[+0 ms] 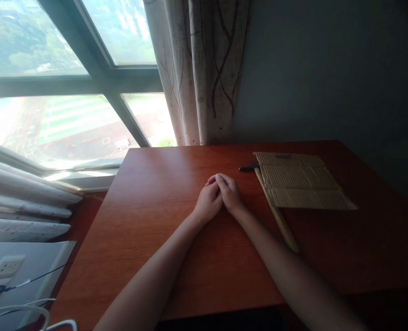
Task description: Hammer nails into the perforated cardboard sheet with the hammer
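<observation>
My left hand [209, 201] and my right hand [230, 193] are clasped together over the middle of the wooden table [148, 220]. Their fingers are folded against each other, and no object shows between them. To the right of my right hand lies a hammer with a dark head and a long wooden handle [284, 227]. A corrugated cardboard piece [300, 181] covers part of the hammer. Neither hand touches the hammer or the cardboard.
Behind the table hangs a patterned curtain [217, 69] beside a framed window [103, 85]. Another curtain [24, 207] is gathered at left, above a wall socket [8, 268] with a plug and cables [38, 278]. A dark wall [328, 73] stands behind the table's right side.
</observation>
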`<state>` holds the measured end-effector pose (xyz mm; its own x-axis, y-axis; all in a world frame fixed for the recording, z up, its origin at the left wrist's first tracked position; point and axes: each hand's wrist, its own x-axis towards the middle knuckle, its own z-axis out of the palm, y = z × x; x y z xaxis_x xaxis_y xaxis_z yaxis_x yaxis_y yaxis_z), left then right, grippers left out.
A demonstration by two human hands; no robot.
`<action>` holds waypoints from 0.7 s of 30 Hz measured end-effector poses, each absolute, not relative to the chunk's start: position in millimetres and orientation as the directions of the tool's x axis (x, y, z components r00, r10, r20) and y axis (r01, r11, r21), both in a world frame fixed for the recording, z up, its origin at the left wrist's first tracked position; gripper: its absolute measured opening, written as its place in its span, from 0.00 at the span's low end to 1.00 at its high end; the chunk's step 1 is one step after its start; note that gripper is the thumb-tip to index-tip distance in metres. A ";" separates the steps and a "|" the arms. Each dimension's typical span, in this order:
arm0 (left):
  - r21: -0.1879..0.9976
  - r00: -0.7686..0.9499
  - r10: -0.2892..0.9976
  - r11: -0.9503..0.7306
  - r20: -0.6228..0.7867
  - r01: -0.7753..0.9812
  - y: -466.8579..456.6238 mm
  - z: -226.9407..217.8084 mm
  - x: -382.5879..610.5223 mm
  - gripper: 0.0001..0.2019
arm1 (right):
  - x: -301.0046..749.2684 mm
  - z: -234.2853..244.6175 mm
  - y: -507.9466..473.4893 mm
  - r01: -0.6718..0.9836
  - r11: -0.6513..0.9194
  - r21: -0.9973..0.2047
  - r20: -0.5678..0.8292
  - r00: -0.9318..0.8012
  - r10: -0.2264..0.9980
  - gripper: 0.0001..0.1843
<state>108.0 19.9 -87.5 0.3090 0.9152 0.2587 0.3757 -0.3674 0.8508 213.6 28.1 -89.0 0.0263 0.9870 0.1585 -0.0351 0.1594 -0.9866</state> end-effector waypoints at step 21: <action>0.831 0.307 0.916 -0.371 0.257 0.413 20.7 -90.1 108.7 0.06 | 215.3 -89.7 29.9 0.003 0.160 -0.987 0.160 0.011 0.987 0.18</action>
